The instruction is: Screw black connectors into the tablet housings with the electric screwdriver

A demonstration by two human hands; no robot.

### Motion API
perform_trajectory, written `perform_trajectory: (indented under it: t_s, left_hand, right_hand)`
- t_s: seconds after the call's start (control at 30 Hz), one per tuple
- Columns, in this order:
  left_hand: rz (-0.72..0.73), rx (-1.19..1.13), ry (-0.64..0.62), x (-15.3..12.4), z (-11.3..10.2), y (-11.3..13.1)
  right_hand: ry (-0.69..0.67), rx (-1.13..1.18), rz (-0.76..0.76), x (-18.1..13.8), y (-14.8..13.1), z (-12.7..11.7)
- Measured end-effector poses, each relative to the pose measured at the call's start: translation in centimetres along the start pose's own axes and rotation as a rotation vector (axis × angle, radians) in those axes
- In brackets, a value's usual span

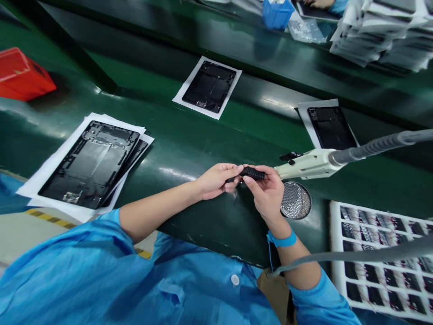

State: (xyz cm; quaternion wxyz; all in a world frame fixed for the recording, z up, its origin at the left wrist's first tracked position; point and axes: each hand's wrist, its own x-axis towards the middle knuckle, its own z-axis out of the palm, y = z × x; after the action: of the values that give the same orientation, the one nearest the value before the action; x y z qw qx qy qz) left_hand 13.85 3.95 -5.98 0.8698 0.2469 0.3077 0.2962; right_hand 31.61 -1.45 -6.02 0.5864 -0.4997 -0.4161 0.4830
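Glossy green, our counter [189,149] stretches before us, with a red bin [25,74] far to the left and a blue bin [277,13] at the back. We hold a small black ribbed part [253,173] over the counter, near its front edge. Our left grip [216,180] is narrow, closed on its left end; our right grip [269,189] pinches its other end. Just beyond our right grip we see a pale nozzle [309,164] on a grey hose [382,146], with a round metal mesh [296,201] just beside it. Black panels [91,167] lie on white sheets [32,189] to our left, at centre back and to the right. Nearer, on our right, sits a white tray [336,234] of small dark pieces [353,271].
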Motion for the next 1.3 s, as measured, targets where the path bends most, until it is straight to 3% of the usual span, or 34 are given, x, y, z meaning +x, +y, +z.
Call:
perform_trajectory:
  t_s: [0.2, 0.33, 0.43, 0.57, 0.77, 1.13, 1.2, 1.3]
  left_hand:
    - [0.043, 0.233, 0.011, -0.6, 0.6, 0.6]
    - [0.02, 0.271, -0.023, -0.7, 0.4, 1.3]
    - [0.027, 0.253, 0.037, -0.5, -0.5, 2.6]
    - [0.158, 0.323, 0.14, -0.2, -2.0, 3.8]
    - [0.418, 0.496, 0.149, -0.1, -2.5, 3.6]
    - [0.371, 0.428, 0.149, 0.2, -1.5, 1.6]
    - [0.481, 0.505, 0.168, 0.2, -1.6, 1.3]
    - [0.865, 0.803, 0.194, 0.1, -2.0, 0.9]
  right_hand:
    - [-0.012, 0.034, 0.072, 0.2, 0.2, -0.5]
    - [-0.066, 0.096, 0.177, 0.6, 0.2, -0.9]
    - [-0.069, 0.147, 0.2, 0.8, 0.0, -0.9]
    - [-0.032, 0.018, 0.129, 0.5, -0.3, -0.8]
    - [0.049, -0.213, -0.054, 0.2, -0.2, -1.8]
    - [-0.012, -0.391, -0.173, 0.5, 1.0, -1.3]
    - [0.009, -0.324, -0.114, 0.5, 1.0, -1.0]
    - [-0.035, -0.048, 0.132, 0.7, 0.6, -0.5]
